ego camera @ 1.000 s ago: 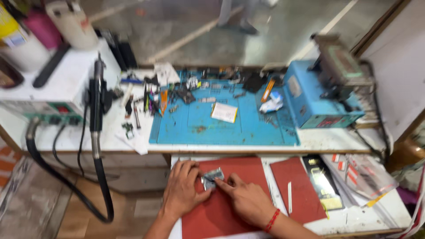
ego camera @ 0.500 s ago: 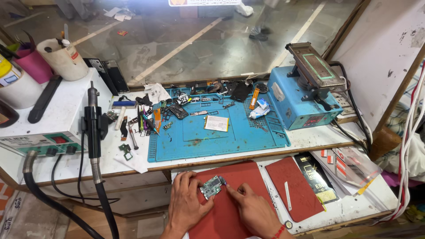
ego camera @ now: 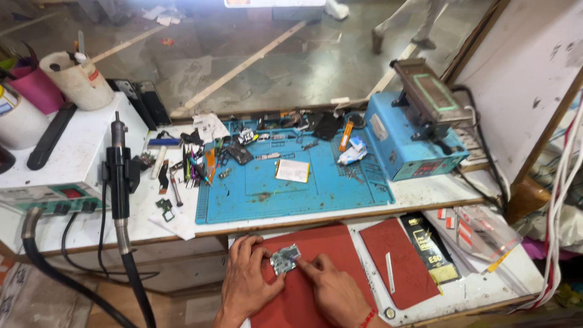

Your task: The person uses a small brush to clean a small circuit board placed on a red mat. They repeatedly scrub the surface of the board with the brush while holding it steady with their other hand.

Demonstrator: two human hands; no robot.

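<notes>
White station: a hot-air rework unit (ego camera: 57, 164) at about 9 o'clock, its black handpiece (ego camera: 118, 182) hanging down the front edge with a thick hose below.
Cups: a pale pot (ego camera: 73, 79) and a pink one (ego camera: 36, 90) at 10 o'clock, holding tools.
Blue mat: a silicone work mat (ego camera: 291, 182) at 12 o'clock, strewn with tweezers, small parts and a pale rectangular cell (ego camera: 293, 170).
Left hand (ego camera: 248, 282): at 6 o'clock, lying flat on the red pad (ego camera: 316, 243), fingertips touching the left edge of the circuit board (ego camera: 284, 259); it presses rather than grasps.
Circuit board: small, thin, greyish, lying flat on the red pad between both hands.
Handling: likely very light, stiff and fragile, apt to slide on the pad; best taken by its bare edges, not by the components on its face.
Right hand (ego camera: 331, 291): index finger stretched out, tip on the board's right edge, other fingers curled; nothing held.
Blue box: a bench device (ego camera: 410, 143) with a clamp on top at 1 o'clock.
Second red pad (ego camera: 404, 267): at 4 o'clock, a thin white strip (ego camera: 390, 273) on it.
</notes>
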